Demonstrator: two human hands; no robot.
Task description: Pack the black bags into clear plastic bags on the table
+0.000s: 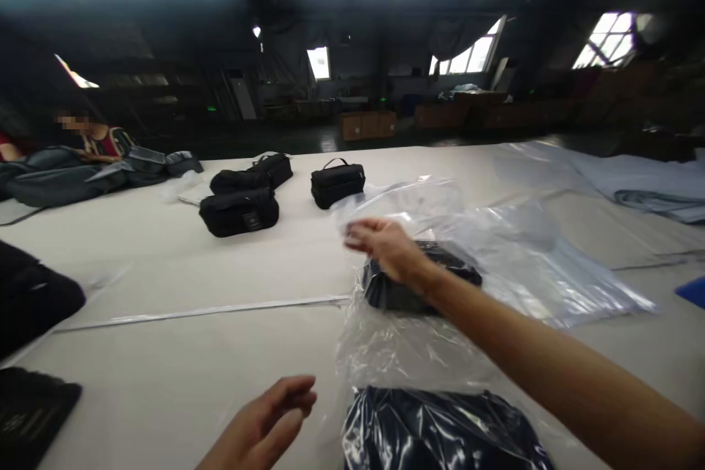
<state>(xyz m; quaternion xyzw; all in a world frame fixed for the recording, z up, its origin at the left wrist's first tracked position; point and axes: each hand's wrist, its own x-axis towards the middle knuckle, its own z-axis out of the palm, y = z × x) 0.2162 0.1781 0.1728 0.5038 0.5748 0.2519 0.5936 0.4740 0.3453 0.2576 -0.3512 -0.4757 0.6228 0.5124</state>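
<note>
My right hand (388, 248) reaches across from the right, slightly blurred, its fingers pinched together at the edge of a clear plastic bag (407, 198). Below the wrist lies a black case (396, 292) under clear film. Closer to me, a dark navy item (440, 426) lies inside a clear plastic wrapper (407, 352); the frame cuts off its lower part. My left hand (267, 422) hovers at the bottom, left of that wrapper, with thumb and fingers apart and nothing in them.
Several black cases stand on the pale table (165, 257), one with a raised handle (337, 183). A stack of clear bags (556, 272) lies to the right. Black items (33, 301) sit at the left edge. Beyond dark grey bags (66, 176), a person (104, 139) is at the table's far left.
</note>
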